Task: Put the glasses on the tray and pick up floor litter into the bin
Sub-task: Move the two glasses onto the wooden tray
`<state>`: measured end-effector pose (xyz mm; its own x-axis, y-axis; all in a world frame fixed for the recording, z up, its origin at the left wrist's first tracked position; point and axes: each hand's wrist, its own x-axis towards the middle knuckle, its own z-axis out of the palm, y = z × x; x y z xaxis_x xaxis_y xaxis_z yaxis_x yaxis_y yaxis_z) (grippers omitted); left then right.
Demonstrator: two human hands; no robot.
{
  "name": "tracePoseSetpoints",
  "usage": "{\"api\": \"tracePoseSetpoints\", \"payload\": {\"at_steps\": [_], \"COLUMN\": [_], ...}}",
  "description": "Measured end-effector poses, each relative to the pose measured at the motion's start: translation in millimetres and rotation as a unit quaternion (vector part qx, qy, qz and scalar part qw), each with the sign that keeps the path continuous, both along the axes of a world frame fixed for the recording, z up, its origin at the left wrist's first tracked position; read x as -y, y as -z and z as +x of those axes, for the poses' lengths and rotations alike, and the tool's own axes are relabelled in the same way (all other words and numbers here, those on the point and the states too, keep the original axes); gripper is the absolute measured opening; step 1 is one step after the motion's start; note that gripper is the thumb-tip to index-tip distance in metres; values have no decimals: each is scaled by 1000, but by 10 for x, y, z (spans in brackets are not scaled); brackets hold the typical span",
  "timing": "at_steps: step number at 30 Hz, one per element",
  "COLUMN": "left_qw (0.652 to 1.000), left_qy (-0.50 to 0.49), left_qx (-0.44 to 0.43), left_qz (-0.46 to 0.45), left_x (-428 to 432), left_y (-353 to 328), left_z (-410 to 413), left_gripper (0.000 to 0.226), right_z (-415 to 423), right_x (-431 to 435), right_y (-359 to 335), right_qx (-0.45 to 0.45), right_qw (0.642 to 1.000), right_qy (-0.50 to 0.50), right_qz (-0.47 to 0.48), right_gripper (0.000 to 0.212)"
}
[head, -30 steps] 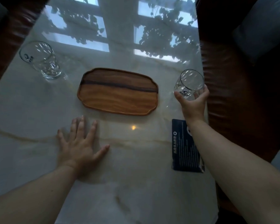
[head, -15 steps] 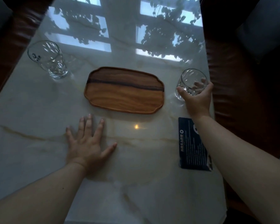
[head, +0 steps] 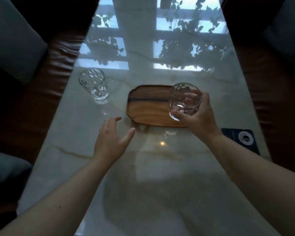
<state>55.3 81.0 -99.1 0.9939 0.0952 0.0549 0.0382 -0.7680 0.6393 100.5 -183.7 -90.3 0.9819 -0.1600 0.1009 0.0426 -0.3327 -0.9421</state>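
- The right hand (head: pixel 200 116) wraps one glass (head: pixel 184 101), carried above the tray's (head: pixel 143 106) right end, apparently to set it down there.
- The left hand (head: pixel 111 138) hovers spread and empty, pointing toward the other glass (head: pixel 94 86), which stands on the table (head: pixel 160 176) left of the tray.

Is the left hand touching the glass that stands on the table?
Apart. In the head view the left hand hovers with spread fingers, and bare tabletop shows plainly between its fingertips and the glass.
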Motion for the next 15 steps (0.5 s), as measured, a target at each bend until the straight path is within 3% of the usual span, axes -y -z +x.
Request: {"api": "tracePoseSetpoints", "payload": {"at_steps": [5,11,15], "left_qw": [988,978,976], "left_qy": [-104,-143,-128], "left_qx": [12,51,57], "left_qz": [-110,-143,-167], "left_x": [-433,-725,-746], "left_y": [-116,2,146], "left_z": [643,1247,1443], "left_gripper": [81,123,123], "right_z": [153,373,468], "right_x": [-494,-818,-899], "right_y": [108,200,232], "right_qx": [6,-3,-6], "right_qw": [1000,999,999], "right_qy": [-5,-29,-18], "right_qz": [29,43,43], "right_gripper": [85,82,83]}}
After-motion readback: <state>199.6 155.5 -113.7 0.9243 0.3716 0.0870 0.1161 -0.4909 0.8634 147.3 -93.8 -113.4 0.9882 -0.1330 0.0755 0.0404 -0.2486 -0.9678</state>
